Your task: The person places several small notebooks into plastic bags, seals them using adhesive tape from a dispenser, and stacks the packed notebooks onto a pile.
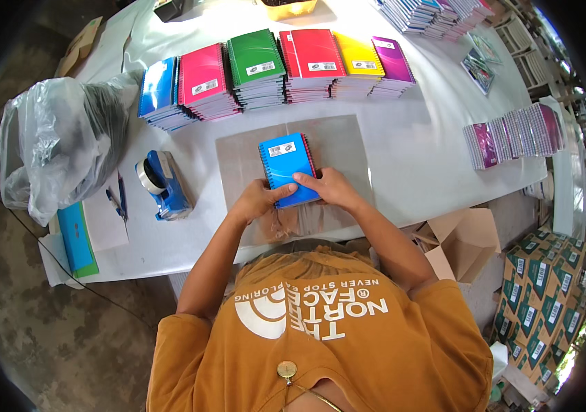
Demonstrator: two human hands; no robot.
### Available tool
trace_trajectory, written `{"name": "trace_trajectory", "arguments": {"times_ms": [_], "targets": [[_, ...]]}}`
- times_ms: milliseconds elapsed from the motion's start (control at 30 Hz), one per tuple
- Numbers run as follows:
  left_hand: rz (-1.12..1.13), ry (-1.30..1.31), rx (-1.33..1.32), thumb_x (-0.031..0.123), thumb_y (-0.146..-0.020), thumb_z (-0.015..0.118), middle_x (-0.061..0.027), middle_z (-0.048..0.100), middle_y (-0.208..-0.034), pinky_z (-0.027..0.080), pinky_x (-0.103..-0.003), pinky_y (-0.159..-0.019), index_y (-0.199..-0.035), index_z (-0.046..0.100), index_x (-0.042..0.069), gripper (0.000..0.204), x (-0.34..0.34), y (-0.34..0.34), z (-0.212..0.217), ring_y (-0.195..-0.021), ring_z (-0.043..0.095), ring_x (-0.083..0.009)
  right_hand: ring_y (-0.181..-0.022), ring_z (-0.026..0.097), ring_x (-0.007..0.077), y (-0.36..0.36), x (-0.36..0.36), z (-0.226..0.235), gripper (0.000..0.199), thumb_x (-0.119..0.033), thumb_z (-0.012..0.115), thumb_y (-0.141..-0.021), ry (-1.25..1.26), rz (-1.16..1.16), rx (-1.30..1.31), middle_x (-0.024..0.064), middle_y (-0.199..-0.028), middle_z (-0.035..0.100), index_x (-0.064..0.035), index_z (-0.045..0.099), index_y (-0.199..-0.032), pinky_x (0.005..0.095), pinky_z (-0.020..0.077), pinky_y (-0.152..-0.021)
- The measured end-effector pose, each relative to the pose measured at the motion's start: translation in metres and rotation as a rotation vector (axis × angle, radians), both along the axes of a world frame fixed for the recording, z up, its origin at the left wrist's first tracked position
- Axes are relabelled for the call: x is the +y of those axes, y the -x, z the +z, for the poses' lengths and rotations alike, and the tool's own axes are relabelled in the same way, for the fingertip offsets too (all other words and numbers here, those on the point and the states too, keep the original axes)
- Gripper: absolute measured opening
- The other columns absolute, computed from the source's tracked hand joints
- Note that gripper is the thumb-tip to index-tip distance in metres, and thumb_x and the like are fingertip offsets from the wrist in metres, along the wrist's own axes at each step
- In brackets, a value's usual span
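Observation:
A small stack of spiral notebooks with a blue one (287, 163) on top is held between my two hands. A white label sits on the blue cover, and a red spiral edge shows at the stack's right side. My left hand (257, 200) is closed on the lower left corner, thumb over the cover. At the lower right, my right hand (332, 187) grips the stack, its thumb also on the cover. Other fingers are hidden under the notebooks. Beneath lies a flat clear plastic bag (238, 152) on the white-covered table (420, 158).
Notebook stacks stand behind: blue (158, 88), pink (201, 73), green (256, 56), red (311, 53), yellow (357, 55), purple (392, 58). Leftward are a tape dispenser (173, 192), scissors (122, 199) and a plastic bundle (59, 141). More notebooks (515, 134) lie right; an open carton (468, 240) stands below.

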State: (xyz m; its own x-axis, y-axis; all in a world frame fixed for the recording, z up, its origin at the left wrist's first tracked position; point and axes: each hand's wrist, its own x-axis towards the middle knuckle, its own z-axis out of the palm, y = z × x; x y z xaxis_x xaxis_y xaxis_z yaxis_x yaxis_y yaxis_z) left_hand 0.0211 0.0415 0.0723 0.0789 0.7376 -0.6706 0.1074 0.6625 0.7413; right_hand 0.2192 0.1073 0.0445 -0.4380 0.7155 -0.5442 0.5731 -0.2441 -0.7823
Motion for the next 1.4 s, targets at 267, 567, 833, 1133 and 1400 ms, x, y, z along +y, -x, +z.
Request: {"name": "trace_trajectory", "arguments": {"times_ms": [267, 567, 833, 1133, 1400], "targets": [[-0.086, -0.052, 0.058, 0.05, -0.072, 0.076, -0.0126, 0.065, -0.097, 0.049, -0.029, -0.067, -0.112, 0.059, -0.006, 0.071, 0.009, 0.009, 0.002, -0.081, 0.06, -0.0171, -0.064, 0.063, 0.0368, 0.004, 0.006, 0.015, 0.084, -0.074, 0.048, -0.076, -0.192, 0.173, -0.171, 0.0247, -0.062, 0.06, 0.007, 0.063, -0.063, 0.044, 0.0488, -0.063], [-0.106, -0.058, 0.071, 0.052, -0.07, 0.077, -0.012, 0.066, -0.095, 0.049, -0.03, -0.066, -0.11, 0.06, -0.006, 0.073, 0.009, 0.007, -0.001, -0.079, 0.061, -0.0179, -0.066, 0.061, 0.041, 0.003, 0.004, 0.014, 0.085, -0.074, 0.047, -0.078, -0.273, 0.176, -0.204, 0.0282, -0.066, 0.06, 0.0087, 0.062, -0.063, 0.0466, 0.0485, -0.065], [-0.105, -0.096, 0.167, 0.05, -0.07, 0.078, -0.0129, 0.067, -0.093, 0.05, -0.03, -0.068, -0.106, 0.062, -0.007, 0.07, 0.009, 0.006, 0.006, -0.081, 0.062, -0.0183, -0.068, 0.061, 0.0434, 0.002, 0.003, 0.031, 0.084, -0.07, 0.04, -0.084, -0.341, 0.256, -0.276, 0.0285, -0.067, 0.061, 0.0085, 0.061, -0.062, 0.0474, 0.0496, -0.066], [-0.342, 0.002, 0.584, 0.058, -0.074, 0.07, -0.0153, 0.067, -0.1, 0.05, -0.038, -0.078, -0.114, 0.06, -0.003, 0.073, 0.006, -0.009, 0.04, -0.09, 0.064, -0.0231, -0.077, 0.06, 0.0447, 0.006, -0.014, 0.054, 0.074, -0.061, 0.036, -0.091, -0.249, 0.274, -0.395, 0.0288, -0.079, 0.062, 0.0076, 0.063, -0.083, 0.0476, 0.0488, -0.072], [0.231, -0.565, 0.481, 0.048, -0.09, 0.049, -0.0244, 0.043, -0.133, 0.034, -0.038, -0.102, -0.14, 0.031, -0.001, 0.072, -0.011, -0.027, -0.001, -0.125, 0.042, -0.0297, -0.137, 0.026, 0.0308, 0.01, -0.029, -0.006, 0.063, -0.035, 0.038, -0.1, -0.243, -0.322, 0.534, 0.0239, -0.147, 0.027, 0.0023, 0.015, -0.145, 0.0365, 0.023, -0.11]]}}
